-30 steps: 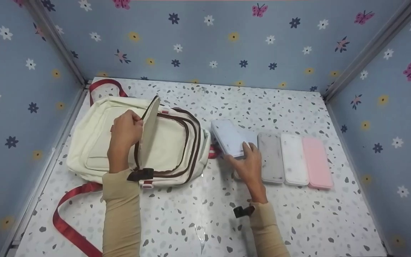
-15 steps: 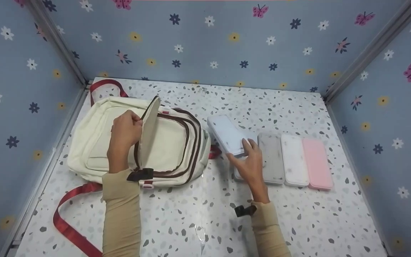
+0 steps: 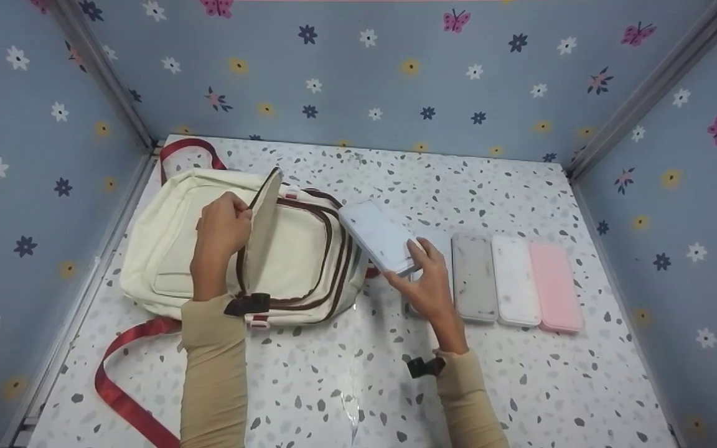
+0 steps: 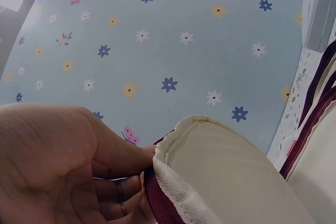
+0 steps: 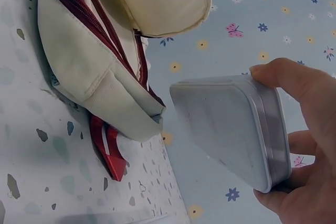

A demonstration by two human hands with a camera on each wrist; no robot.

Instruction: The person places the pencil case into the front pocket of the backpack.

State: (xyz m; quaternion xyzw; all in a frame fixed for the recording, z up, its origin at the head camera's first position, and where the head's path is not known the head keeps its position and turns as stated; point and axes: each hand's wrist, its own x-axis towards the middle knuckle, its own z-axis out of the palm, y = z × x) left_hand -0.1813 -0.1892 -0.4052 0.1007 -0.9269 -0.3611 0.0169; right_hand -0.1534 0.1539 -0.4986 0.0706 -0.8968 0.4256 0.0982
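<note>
A cream backpack point(image 3: 165, 242) with brown-red zip edging lies on the left of the table, its front pocket unzipped. My left hand point(image 3: 221, 231) pinches the edge of the pocket's flap point(image 3: 264, 224) and holds it up; the left wrist view shows thumb and fingers at the flap's edge point(image 4: 197, 156). In my right hand point(image 3: 428, 283) is a pale blue pencil case point(image 3: 376, 231), gripped by its near end between thumb and fingers, raised and tilted beside the backpack's right side. Behind that hand, a second pale blue case point(image 3: 438, 241) is partly hidden.
A grey case point(image 3: 474, 277), a white case point(image 3: 516, 280) and a pink case point(image 3: 556, 286) lie side by side to the right. Red straps point(image 3: 125, 398) trail from the backpack. Flower-patterned walls point(image 3: 358, 74) enclose the speckled table point(image 3: 309, 386).
My right hand has lifted the pale blue case off the other one and carried it left toward the backpack. The left hand stays on the raised flap.
</note>
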